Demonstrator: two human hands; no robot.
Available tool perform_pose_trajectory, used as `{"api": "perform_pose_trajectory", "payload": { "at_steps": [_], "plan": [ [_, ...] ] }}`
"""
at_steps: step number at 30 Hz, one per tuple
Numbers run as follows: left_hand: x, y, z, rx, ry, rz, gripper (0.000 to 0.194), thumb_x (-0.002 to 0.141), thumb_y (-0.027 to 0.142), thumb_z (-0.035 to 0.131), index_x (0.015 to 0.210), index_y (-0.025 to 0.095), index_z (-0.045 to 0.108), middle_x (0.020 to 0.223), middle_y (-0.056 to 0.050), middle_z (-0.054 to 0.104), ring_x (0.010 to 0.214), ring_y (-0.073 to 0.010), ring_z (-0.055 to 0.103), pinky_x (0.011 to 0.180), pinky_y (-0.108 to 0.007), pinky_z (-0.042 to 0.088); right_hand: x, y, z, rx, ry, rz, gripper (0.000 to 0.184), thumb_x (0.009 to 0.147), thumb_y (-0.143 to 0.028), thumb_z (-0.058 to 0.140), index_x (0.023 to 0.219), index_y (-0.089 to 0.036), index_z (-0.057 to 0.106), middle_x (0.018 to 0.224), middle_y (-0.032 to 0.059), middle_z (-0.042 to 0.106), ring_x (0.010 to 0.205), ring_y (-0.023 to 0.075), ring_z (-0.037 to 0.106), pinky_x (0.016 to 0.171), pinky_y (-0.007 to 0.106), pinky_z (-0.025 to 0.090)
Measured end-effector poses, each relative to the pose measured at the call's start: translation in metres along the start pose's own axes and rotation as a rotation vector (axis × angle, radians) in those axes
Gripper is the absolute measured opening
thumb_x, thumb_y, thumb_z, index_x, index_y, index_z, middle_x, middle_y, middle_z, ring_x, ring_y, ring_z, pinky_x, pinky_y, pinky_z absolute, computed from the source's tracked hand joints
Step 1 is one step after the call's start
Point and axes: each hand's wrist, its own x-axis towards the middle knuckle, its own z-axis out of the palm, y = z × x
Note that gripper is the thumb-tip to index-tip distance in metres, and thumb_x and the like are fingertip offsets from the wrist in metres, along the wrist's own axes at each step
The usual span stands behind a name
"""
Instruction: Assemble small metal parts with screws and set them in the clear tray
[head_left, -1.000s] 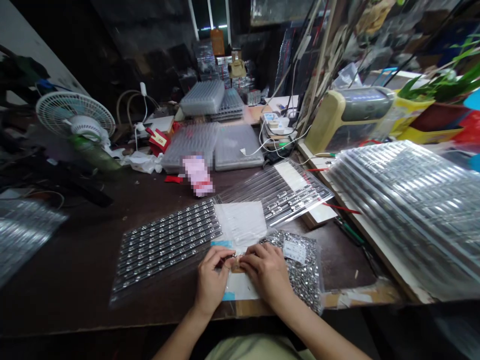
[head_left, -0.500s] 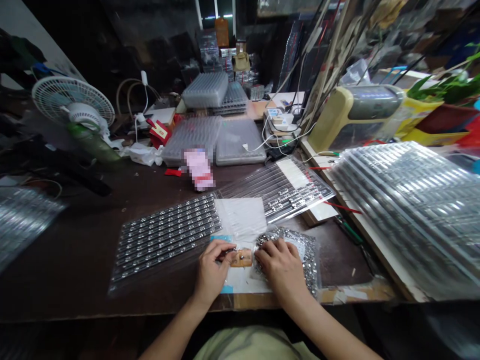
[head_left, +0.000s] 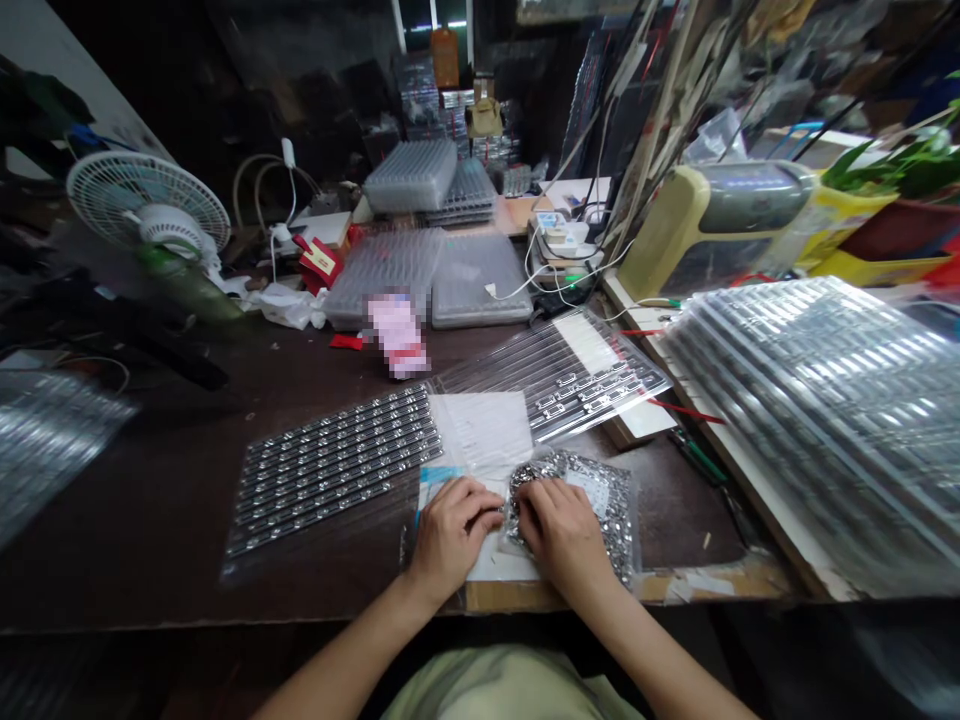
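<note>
My right hand (head_left: 562,532) lies on a transparent plastic bag of small silvery metal parts (head_left: 611,525), its fingers pressed into the bag's left part. My left hand (head_left: 454,530) sits just beside that bag on a white paper sheet (head_left: 480,432), fingers curled toward the bag's edge. Anything between those fingers is hidden. To the left, a transparent blister tray with rows of dark-and-silver parts (head_left: 334,470) lies under the hand's side. A similar tray (head_left: 592,378) with fewer parts lies beyond the paper.
A tall stack of transparent trays (head_left: 817,420) fills the right side, with green-handled tweezers (head_left: 697,458) by it. Further back stand stacked trays (head_left: 409,175), a pixelated pink item (head_left: 397,335), a desk fan (head_left: 146,205), a power strip with cables (head_left: 562,250), and a beige machine (head_left: 712,220).
My hands have drawn closer together. The bag has shifted left under my right hand, and the small tan piece seen earlier by my left hand is now out of sight.
</note>
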Motion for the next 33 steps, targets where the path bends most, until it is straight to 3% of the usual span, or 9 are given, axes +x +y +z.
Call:
{"api": "perform_pose_trajectory", "payload": {
  "at_steps": [10, 15, 18, 22, 26, 33],
  "plan": [
    [0.000, -0.002, 0.003, -0.020, -0.037, -0.007, 0.011, 0.081, 0.015, 0.064, 0.087, 0.021, 0.070, 0.082, -0.003, 0.067, 0.081, -0.0170, 0.059, 0.074, -0.029, 0.047, -0.002, 0.005, 0.003, 0.173, 0.014, -0.009, 0.015, 0.089, -0.017, 0.048, 0.094, -0.019, 0.062, 0.094, 0.0056, 0.063, 0.088, 0.0178, 0.053, 0.078, 0.031, 0.038],
    [0.000, 0.000, 0.002, -0.050, -0.005, 0.004, 0.010, 0.079, 0.015, 0.066, 0.085, 0.022, 0.072, 0.080, -0.002, 0.067, 0.080, -0.0162, 0.059, 0.073, -0.028, 0.047, 0.000, 0.004, -0.001, 0.236, 0.029, 0.012, 0.015, 0.089, -0.016, 0.049, 0.093, -0.019, 0.063, 0.091, 0.0047, 0.064, 0.086, 0.0170, 0.055, 0.075, 0.030, 0.039],
    [0.003, -0.007, -0.011, 0.025, 0.101, 0.004, 0.010, 0.081, 0.019, 0.065, 0.087, 0.023, 0.071, 0.082, -0.002, 0.067, 0.081, -0.0162, 0.059, 0.075, -0.029, 0.045, 0.003, -0.002, -0.004, 0.267, 0.027, 0.024, 0.013, 0.090, -0.020, 0.051, 0.090, -0.019, 0.063, 0.085, 0.0032, 0.065, 0.081, 0.0157, 0.056, 0.073, 0.029, 0.038],
    [0.004, -0.029, -0.041, 0.309, 0.249, -0.103, 0.006, 0.080, 0.026, 0.066, 0.084, 0.026, 0.071, 0.087, -0.001, 0.067, 0.086, -0.0191, 0.059, 0.080, -0.035, 0.039, 0.007, -0.015, -0.002, 0.257, -0.034, 0.034, 0.012, 0.088, -0.026, 0.057, 0.081, -0.021, 0.065, 0.076, 0.0004, 0.066, 0.073, 0.0146, 0.055, 0.068, 0.028, 0.034],
    [-0.004, -0.051, -0.061, 0.491, 0.296, -0.167, 0.007, 0.079, 0.031, 0.066, 0.081, 0.028, 0.072, 0.093, -0.002, 0.064, 0.090, -0.0214, 0.056, 0.080, -0.036, 0.037, 0.010, -0.025, 0.006, 0.233, -0.033, 0.025, 0.008, 0.084, -0.029, 0.063, 0.080, -0.027, 0.069, 0.081, -0.0015, 0.068, 0.076, 0.0156, 0.053, 0.070, 0.031, 0.030],
    [-0.018, -0.062, -0.069, 0.554, 0.308, -0.159, 0.012, 0.082, 0.031, 0.061, 0.084, 0.028, 0.072, 0.096, -0.002, 0.063, 0.093, -0.0214, 0.056, 0.084, -0.037, 0.037, 0.009, -0.025, 0.015, 0.242, -0.027, 0.036, 0.006, 0.083, -0.031, 0.064, 0.084, -0.031, 0.070, 0.085, -0.0036, 0.068, 0.079, 0.0154, 0.050, 0.071, 0.033, 0.027]
  ]
}}
